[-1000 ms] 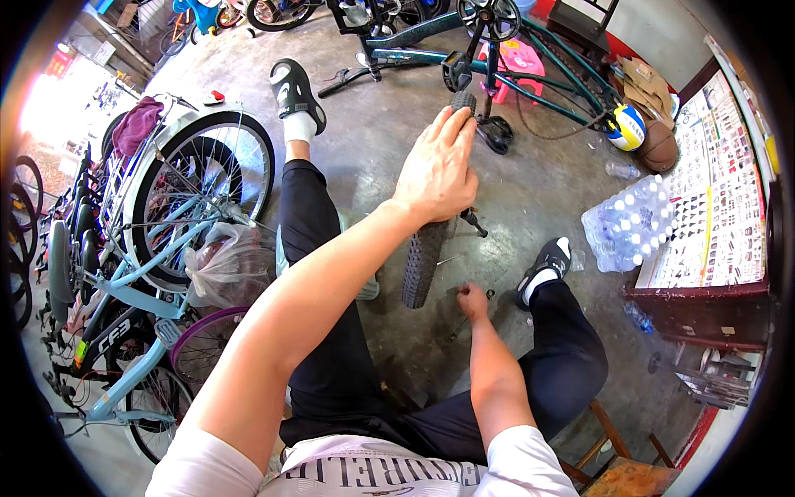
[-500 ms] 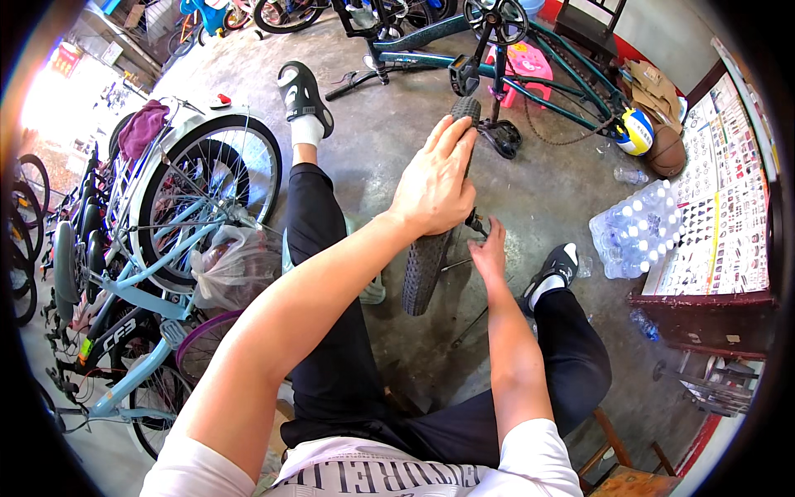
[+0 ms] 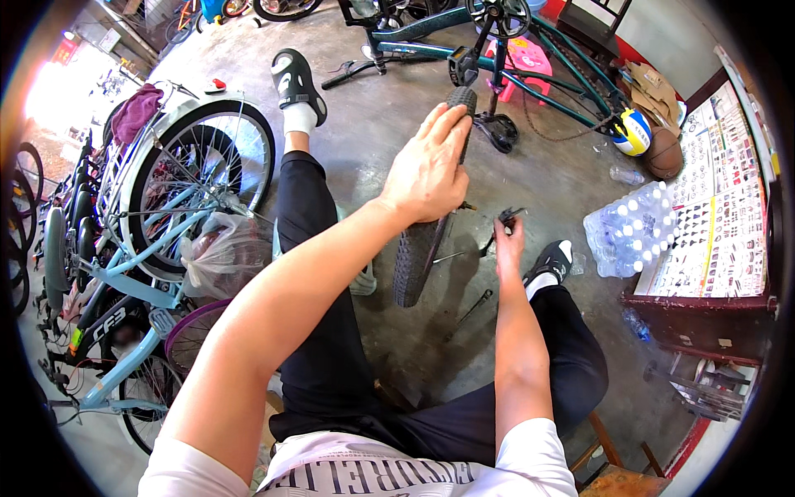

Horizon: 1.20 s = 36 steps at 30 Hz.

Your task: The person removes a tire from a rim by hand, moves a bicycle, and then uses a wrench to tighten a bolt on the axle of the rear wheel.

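Observation:
A bicycle wheel [image 3: 411, 269] with a knobbly black tyre stands upright between my legs. My left hand [image 3: 426, 174] holds it from above, palm over the tyre and fingers stretched along it. The axle end [image 3: 467, 206] sticks out on the wheel's right side. To the right of it, apart from the wheel, my right hand [image 3: 510, 238] pinches a small dark metal part [image 3: 508, 215] between thumb and fingers. Its exact kind is too small to make out. A thin tool [image 3: 474, 305] lies on the floor below.
A dark teal bicycle frame [image 3: 414, 50] with cranks stands ahead, by a pink stool [image 3: 530, 62]. At right are bottled water [image 3: 625, 232], two balls and a cabinet [image 3: 696, 323]. Parked bicycles [image 3: 178, 207] crowd the left, with a plastic bag [image 3: 224, 257] among them.
My right hand has moved from beside the axle to the right, and a small dark metal part now shows in its fingers. My left hand stays on the tyre.

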Motion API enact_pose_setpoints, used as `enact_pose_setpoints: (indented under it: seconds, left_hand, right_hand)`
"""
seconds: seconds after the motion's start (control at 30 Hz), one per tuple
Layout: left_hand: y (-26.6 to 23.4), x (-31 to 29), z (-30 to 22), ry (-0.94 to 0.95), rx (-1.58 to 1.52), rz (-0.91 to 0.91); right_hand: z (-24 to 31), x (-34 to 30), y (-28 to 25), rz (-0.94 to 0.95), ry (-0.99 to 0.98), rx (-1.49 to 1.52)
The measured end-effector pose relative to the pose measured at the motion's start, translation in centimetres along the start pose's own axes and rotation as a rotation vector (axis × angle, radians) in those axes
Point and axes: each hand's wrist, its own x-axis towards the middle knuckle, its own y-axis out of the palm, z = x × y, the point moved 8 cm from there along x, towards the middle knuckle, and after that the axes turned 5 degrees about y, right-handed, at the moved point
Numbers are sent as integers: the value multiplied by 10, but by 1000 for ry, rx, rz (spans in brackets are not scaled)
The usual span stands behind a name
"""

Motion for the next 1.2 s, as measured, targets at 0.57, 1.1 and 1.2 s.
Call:
enact_pose_setpoints:
  seconds: [0.57,1.1,1.2]
  left_hand:
    - [13,9,2,-12,-18,30]
    - [3,9,10,-1,9,49]
    - [-4,-1,19,-2,17,62]
  right_hand:
    - [-172,-136,16,214,927,454]
    - [-211,-118,-18,44,727,-50]
    - [-153,-110,-18,-172,363,-203]
